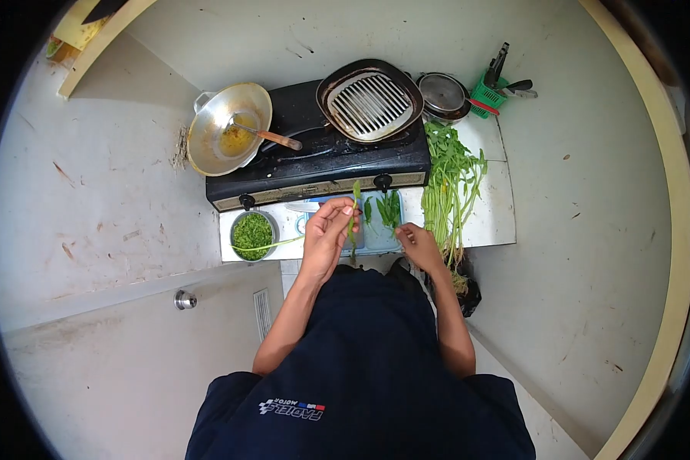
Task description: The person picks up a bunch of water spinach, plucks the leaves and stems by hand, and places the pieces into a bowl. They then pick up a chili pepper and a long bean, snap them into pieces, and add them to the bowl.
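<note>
My left hand is closed on a green stem with a narrow leaf at its upper end; a pale stem runs leftward from the hand over the bowl. My right hand is at the right edge of a blue tray, its fingers bent near the loose leaves; whether it holds anything is too small to tell. Part of a knife blade shows left of the tray. A round bowl of finely chopped greens stands at the left.
Behind the tray is a black stove with a metal wok and a square grill pan. Long-stemmed greens lie at the right. Beyond them are a lidded pan and a green utensil basket.
</note>
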{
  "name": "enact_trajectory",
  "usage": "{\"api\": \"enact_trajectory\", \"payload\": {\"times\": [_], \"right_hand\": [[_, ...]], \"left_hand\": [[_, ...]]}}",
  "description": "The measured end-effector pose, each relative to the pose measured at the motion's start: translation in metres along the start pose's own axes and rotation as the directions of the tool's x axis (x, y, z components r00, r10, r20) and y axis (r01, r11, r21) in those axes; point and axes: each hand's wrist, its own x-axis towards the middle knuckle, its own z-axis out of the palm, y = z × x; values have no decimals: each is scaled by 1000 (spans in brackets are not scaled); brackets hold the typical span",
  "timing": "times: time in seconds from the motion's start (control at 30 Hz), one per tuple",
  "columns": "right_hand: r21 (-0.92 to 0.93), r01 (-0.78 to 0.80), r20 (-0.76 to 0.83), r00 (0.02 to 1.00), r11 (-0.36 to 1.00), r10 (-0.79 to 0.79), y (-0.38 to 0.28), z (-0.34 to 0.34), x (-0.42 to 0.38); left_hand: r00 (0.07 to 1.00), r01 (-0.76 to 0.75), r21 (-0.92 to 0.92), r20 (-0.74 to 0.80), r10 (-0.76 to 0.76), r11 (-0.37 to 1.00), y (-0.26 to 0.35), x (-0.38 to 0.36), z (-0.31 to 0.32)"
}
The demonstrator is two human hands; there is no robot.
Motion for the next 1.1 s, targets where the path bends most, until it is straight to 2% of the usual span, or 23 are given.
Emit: {"api": "enact_trajectory", "payload": {"times": [0.07,0.13,0.2,0.23,0.33,0.37,0.47,0.57,0.8,0.83,0.93,0.97,1.07,1.1], "right_hand": [[263,78,19,996,962,-86,-50,-18,-8],[513,124,43,985,849,-170,-97,-35,-20],[623,162,14,976,766,-218,-132,-49,-35],[671,181,-3,970,719,-241,-141,-52,-40],[660,335,-190,940,672,-283,-153,-55,-46],[732,270,-154,960,625,-234,-162,-63,-53],[771,303,-170,945,561,-278,-155,-70,-57],[828,238,-142,965,508,-221,-151,-80,-64],[816,187,-96,977,547,-192,-135,-97,-58],[816,200,-121,977,543,-178,-136,-97,-56],[603,364,-408,905,710,-118,-152,-92,-53],[499,367,-441,887,785,-134,-151,-93,-51],[80,550,-393,784,831,-481,-159,-103,-47],[58,584,-322,779,810,-539,-170,-103,-46]], "left_hand": [[998,-34,69,60,30,997,-5,0,8],[995,-45,120,99,33,992,-10,-2,16],[993,-37,152,117,19,988,-15,-3,25],[991,-38,102,129,25,994,-16,-4,32],[987,-42,-7,153,43,999,-19,-7,50],[987,-46,-13,153,48,999,-21,-8,53],[992,-20,-22,126,23,1000,-28,-14,63],[996,11,-36,87,-8,999,-40,-22,72],[998,69,-85,-8,-70,994,-55,-33,81],[997,75,-80,-26,-77,994,-54,-34,80],[996,71,-61,-47,-74,996,-47,-34,75],[997,60,-42,-39,-62,997,-44,-34,73],[999,47,25,-3,-47,999,-33,-29,63],[999,51,51,13,-52,997,-29,-27,59]]}}
